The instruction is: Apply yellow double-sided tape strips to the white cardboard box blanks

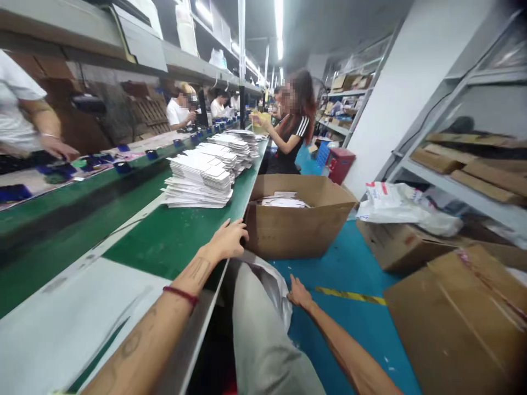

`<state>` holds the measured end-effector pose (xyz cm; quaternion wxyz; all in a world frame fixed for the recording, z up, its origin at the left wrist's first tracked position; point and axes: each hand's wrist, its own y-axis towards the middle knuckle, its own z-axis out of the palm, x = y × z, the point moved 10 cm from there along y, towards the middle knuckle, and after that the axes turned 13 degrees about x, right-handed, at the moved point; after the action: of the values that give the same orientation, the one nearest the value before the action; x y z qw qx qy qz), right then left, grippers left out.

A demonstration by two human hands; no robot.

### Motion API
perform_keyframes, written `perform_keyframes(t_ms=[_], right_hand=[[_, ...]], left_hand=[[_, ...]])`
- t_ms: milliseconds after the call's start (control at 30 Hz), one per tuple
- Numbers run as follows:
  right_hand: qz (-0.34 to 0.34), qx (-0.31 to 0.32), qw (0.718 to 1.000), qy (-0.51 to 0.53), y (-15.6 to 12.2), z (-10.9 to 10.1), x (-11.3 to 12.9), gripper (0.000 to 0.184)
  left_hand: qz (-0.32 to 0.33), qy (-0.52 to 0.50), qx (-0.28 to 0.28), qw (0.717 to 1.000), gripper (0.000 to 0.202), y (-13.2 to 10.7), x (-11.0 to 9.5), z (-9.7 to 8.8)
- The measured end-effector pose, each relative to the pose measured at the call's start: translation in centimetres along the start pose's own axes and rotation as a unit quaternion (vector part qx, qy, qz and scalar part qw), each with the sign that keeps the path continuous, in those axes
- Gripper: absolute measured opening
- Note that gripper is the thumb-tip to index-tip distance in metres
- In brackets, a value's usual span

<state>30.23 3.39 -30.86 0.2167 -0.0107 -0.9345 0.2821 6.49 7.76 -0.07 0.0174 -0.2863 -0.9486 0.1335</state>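
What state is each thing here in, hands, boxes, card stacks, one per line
Left hand: open, resting on the table edge.
Right hand: open, touching white bag.
Cardboard box: open, white cards inside.
Card stacks: piled on table.

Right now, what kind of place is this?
Probably a factory packing line: a long green bench with card stacks, workers along it, cartons and storage racks.

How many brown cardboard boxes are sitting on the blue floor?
3: an open box holding white sheets beside the green table, a box under the white bags, and a big box at the right. More may be hidden.
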Motion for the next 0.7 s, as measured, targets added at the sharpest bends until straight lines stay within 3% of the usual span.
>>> perform_keyframes(t_ms=[200,400,533,633,700], right_hand=[[-0.018,-0.009,1.0,0.011,-4.5,-1.2,-0.3,0.033],[0.006,-0.079,0.996,0.048,-8.7,-8.0,-3.1,0.032],[0.013,-0.147,0.986,0.074,-12.1,-12.3,-3.4,0.029],[-0.003,-0.178,0.979,0.098,-13.9,-12.2,-2.2,0.029],[-0.033,-0.157,0.98,0.113,-13.7,-9.9,0.0,0.029]], left_hand=[[-0.042,-0.007,-0.031,0.999,0.037,-0.4,-1.7,-0.5],[-0.088,-0.011,-0.056,0.994,0.036,-1.0,-1.7,-0.6],[-0.145,-0.027,-0.06,0.987,0.036,-0.9,-2.6,-0.5],[-0.177,-0.056,-0.04,0.982,0.038,0.3,-5.2,2.1],[-0.178,-0.098,-0.004,0.979,0.038,1.4,-7.5,6.0]])
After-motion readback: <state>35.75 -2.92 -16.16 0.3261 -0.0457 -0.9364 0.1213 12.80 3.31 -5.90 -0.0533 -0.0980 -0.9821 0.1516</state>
